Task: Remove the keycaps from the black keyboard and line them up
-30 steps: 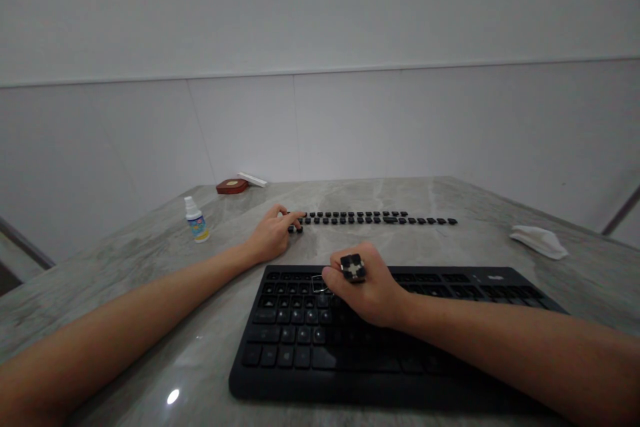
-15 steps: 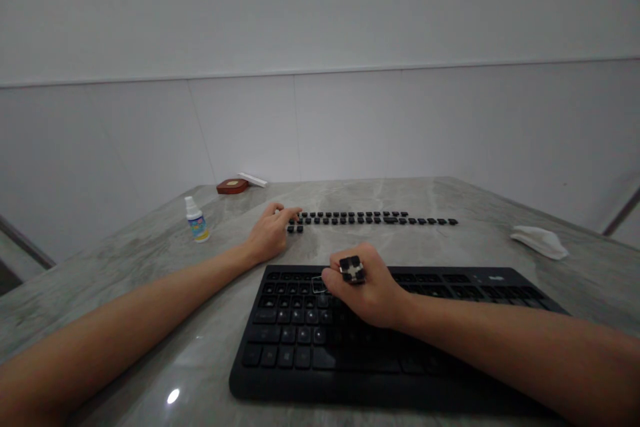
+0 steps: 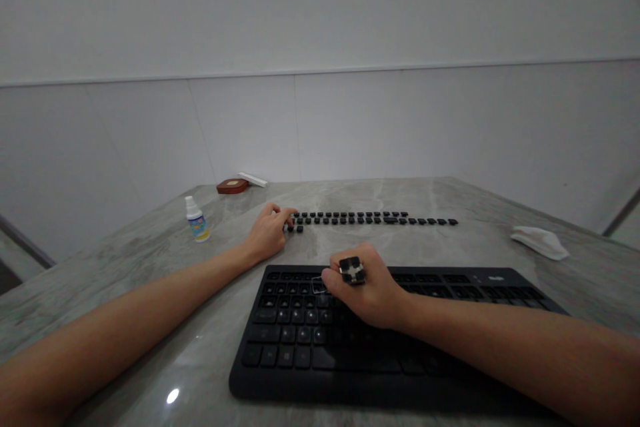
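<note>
My left hand (image 3: 269, 230) reaches to the left end of the rows of loose black keycaps (image 3: 360, 220) on the table, its fingers apart and the index finger stretched toward the back row. Whether a fingertip touches a keycap is too small to tell. My right hand (image 3: 373, 297) is closed around a keycap puller (image 3: 353, 269) with a black, cross-marked end and thin wire loops. One wire loop shows beyond the thumb, over the upper part of the black keyboard (image 3: 280, 383). Caps are off in the keyboard's upper rows; the lower left keys still have theirs.
A small white spray bottle (image 3: 198, 220) with a blue and yellow label stands at the left. Behind it lie a reddish-brown box (image 3: 233, 186) and a white flat object (image 3: 253, 179). A white cloth or tissue (image 3: 540, 242) is at the right. A wall borders the table's back.
My left hand has shifted slightly left, showing more of the keycaps' left end. My right hand, the puller and the keyboard have hardly moved.
</note>
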### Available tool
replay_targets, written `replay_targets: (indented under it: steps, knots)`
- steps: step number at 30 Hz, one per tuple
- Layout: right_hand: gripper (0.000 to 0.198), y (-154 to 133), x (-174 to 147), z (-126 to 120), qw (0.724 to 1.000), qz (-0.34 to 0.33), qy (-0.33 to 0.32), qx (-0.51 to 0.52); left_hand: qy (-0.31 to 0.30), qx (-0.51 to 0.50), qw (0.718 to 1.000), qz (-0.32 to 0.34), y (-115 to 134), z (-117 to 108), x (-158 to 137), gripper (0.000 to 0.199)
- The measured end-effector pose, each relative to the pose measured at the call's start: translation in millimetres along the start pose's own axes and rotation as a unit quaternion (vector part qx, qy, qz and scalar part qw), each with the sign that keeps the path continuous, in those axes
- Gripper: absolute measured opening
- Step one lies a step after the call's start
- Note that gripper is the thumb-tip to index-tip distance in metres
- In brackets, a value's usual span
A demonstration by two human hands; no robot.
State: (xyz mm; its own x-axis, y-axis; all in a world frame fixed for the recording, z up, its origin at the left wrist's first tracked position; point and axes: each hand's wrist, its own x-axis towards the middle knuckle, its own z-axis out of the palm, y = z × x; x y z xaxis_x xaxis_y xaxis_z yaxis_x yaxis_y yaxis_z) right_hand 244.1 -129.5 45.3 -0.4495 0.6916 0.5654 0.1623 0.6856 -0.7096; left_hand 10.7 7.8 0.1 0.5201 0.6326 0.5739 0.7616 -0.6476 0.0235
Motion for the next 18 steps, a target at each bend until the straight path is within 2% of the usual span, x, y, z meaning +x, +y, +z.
replay_targets:
  steps: [18]
  knots:
    - [0.034,-0.2,-0.7,0.0,1.000,-0.018,-0.005,-0.006,0.003,0.001,1.000,0.008,-1.4,1.1,-0.1,0.063]
